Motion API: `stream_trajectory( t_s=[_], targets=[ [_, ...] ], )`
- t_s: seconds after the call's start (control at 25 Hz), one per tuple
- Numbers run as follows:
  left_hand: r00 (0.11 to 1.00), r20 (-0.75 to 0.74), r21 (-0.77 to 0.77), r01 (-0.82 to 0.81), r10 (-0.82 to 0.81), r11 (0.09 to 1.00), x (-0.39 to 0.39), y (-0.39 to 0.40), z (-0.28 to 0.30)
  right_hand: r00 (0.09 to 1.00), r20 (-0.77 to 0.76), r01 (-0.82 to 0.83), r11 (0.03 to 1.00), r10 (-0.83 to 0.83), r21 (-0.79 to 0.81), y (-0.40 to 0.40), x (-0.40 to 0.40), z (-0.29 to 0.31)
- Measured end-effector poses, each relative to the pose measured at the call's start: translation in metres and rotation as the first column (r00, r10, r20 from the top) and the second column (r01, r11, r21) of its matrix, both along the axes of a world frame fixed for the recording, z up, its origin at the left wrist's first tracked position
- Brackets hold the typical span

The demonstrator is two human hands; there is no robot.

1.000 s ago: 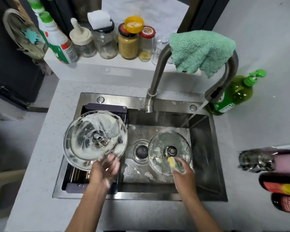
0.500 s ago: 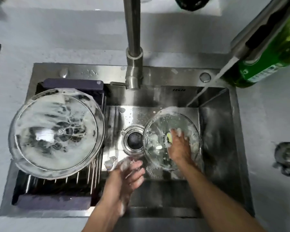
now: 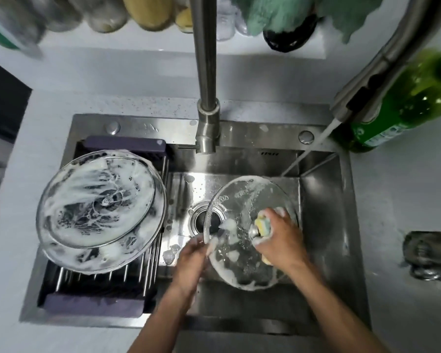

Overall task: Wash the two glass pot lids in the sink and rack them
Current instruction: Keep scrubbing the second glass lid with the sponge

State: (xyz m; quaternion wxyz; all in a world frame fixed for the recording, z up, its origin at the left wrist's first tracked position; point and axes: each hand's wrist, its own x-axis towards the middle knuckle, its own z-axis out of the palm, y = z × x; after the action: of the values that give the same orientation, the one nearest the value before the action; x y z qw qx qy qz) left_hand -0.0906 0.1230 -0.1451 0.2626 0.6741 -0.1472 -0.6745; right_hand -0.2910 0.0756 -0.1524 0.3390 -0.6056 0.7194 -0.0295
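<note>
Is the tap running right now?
On: a stream of water pours from the faucet head into the sink.

- The big glass lid (image 3: 101, 212) is round and see-through. White soap foam is smeared all over it. It lies almost flat on the dark rack (image 3: 122, 146) at the left side of the sink (image 3: 323, 225).
- The small glass lid (image 3: 242, 266) is round too, with foam spots and a metal knob in the middle. It is tilted up over the drain (image 3: 201, 220).
- The yellow sponge (image 3: 263, 226) touches the small lid by its knob.
</note>
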Motion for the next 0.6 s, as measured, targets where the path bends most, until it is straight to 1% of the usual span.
stream_trajectory(
  t_s=[0.04,0.12,0.2,0.24,0.28,0.32,0.36,0.4,0.44,0.48,0.52,0.56,0.6],
  targets=[
    [0.989,-0.146,0.005,0.002,-0.002,1.0,0.0,-0.004,0.013,0.998,0.07,-0.005,1.0,0.006,-0.007,0.002,0.001,0.023],
    [0.936,-0.35,-0.046,-0.041,0.023,0.998,0.003,-0.01,0.036,0.985,0.165,-0.039,0.999,0.04,-0.005,0.003,0.005,0.064],
    [0.903,-0.426,-0.128,-0.125,0.059,0.984,0.01,-0.013,0.06,0.963,0.262,-0.065,0.998,0.06,0.013,0.004,0.005,0.096],
    [0.88,-0.466,-0.147,-0.177,0.09,0.973,0.014,-0.013,0.071,0.939,0.341,-0.061,0.998,0.051,0.018,0.002,0.003,0.114],
    [0.854,-0.509,-0.162,-0.215,0.106,0.963,0.017,-0.012,0.083,0.891,0.453,-0.035,0.999,0.021,0.022,-0.002,0.0,0.13],
    [0.84,-0.532,-0.184,-0.236,0.106,0.954,0.019,-0.011,0.095,0.829,0.558,0.035,0.999,-0.042,0.023,-0.007,-0.004,0.144],
    [0.83,-0.549,-0.215,-0.251,0.096,0.944,0.02,-0.01,0.108,0.752,0.64,0.171,0.984,-0.16,0.046,-0.014,-0.007,0.156],
    [0.826,-0.557,-0.246,-0.261,0.084,0.933,0.02,-0.01,0.12,0.725,0.634,0.312,0.949,-0.267,0.043,-0.023,-0.005,0.167],
    [0.822,-0.563,-0.266,-0.276,0.083,0.924,0.018,-0.009,0.135,0.76,0.562,0.405,0.914,-0.326,-0.017,-0.032,0.004,0.18],
    [0.824,-0.559,-0.285,-0.289,0.086,0.914,0.015,-0.008,0.149,0.849,0.431,0.386,0.915,-0.305,-0.115,-0.039,0.017,0.192],
    [0.829,-0.552,-0.302,-0.298,0.089,0.905,0.013,-0.008,0.158,0.936,0.294,0.266,0.934,-0.191,-0.24,-0.044,0.031,0.198],
    [0.84,-0.536,-0.327,-0.298,0.084,0.896,0.013,-0.009,0.167,0.986,0.169,0.062,0.931,-0.001,-0.359,-0.046,0.045,0.204],
    [0.856,-0.513,-0.35,-0.286,0.073,0.892,0.013,-0.008,0.175,0.98,0.075,-0.133,0.893,0.183,-0.431,-0.045,0.055,0.208]
  ],
)
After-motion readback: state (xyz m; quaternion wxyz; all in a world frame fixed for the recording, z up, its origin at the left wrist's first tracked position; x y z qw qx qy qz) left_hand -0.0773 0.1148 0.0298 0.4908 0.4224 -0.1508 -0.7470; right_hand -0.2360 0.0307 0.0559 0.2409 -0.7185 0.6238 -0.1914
